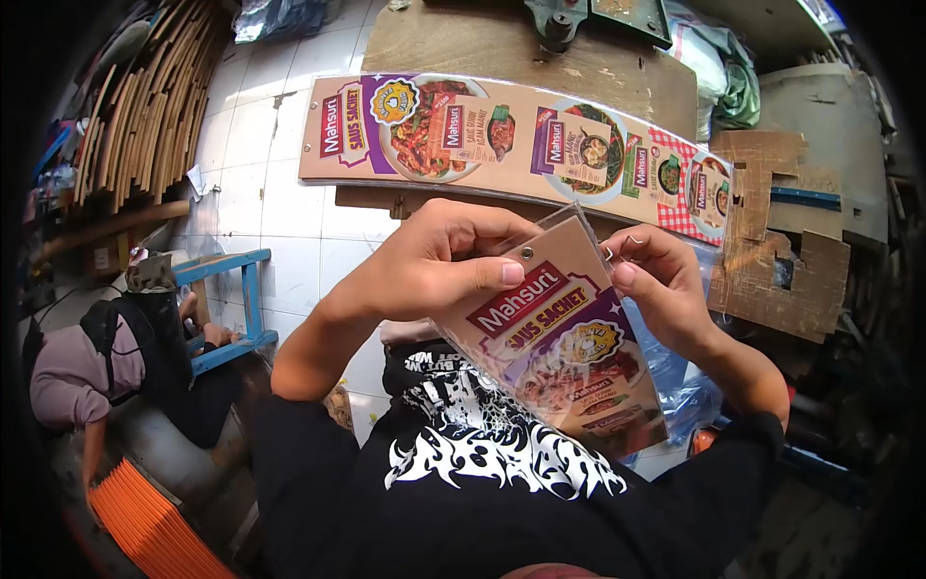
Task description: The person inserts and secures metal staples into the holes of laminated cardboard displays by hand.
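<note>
My left hand (439, 256) grips the top of a long printed sign (540, 318) in a clear plastic cover, thumb on its front face. The sign reads "Mahsuri Saus Sachet" and tilts down in front of my chest. A metal eyelet (528, 254) shows near its top left corner, beside my left thumb. At the other top corner, my right hand (661, 285) pinches a small bent metal wire hook (632, 241). Whether the hook passes through the sign is unclear. A matching sign (526, 174) lies flat on the wooden table beyond my hands.
The wooden table (453, 43) carries a dark metal tool base (559, 24) at its far edge. Cut cardboard (781, 261) lies at the right. Stacked boards (145, 106) fill the left. A person (87, 372) sits at lower left near a blue frame (253, 299) and orange strips (149, 516).
</note>
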Demonstrator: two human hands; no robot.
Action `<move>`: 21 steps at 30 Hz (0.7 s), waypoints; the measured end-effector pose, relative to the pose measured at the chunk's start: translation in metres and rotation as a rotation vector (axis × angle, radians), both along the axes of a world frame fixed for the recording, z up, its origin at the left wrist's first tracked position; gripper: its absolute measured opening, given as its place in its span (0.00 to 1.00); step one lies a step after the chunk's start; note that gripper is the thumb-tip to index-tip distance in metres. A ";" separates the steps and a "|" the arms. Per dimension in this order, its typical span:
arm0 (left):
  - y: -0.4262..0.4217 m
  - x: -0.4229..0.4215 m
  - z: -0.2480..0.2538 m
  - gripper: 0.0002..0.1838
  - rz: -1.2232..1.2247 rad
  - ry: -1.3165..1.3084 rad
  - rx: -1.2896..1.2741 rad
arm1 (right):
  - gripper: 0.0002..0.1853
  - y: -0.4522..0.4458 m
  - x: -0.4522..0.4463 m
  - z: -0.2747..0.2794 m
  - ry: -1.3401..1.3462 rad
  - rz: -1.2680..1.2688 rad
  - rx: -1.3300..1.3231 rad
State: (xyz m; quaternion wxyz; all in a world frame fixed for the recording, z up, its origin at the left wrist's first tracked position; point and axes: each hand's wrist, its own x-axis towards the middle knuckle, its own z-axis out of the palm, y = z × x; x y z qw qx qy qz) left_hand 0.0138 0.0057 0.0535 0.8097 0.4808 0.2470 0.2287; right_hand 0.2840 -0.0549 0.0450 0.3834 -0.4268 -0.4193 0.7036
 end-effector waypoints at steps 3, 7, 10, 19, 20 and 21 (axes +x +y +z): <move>0.007 -0.001 0.004 0.20 -0.033 0.013 -0.007 | 0.13 -0.006 -0.013 -0.011 0.172 -0.104 -0.017; 0.009 -0.003 -0.001 0.20 -0.041 -0.002 -0.015 | 0.13 -0.013 -0.025 -0.016 0.287 -0.284 -0.039; 0.011 -0.004 -0.010 0.21 -0.036 -0.010 -0.010 | 0.13 -0.014 -0.024 -0.025 0.287 -0.315 0.053; 0.007 -0.012 -0.041 0.16 0.288 0.110 0.210 | 0.14 -0.016 -0.018 -0.050 0.102 -0.365 0.082; 0.006 -0.016 -0.044 0.11 0.391 0.128 0.249 | 0.14 -0.015 -0.018 -0.049 0.103 -0.365 0.083; 0.004 -0.024 -0.048 0.10 0.444 0.124 0.300 | 0.14 -0.016 -0.019 -0.048 0.080 -0.379 0.099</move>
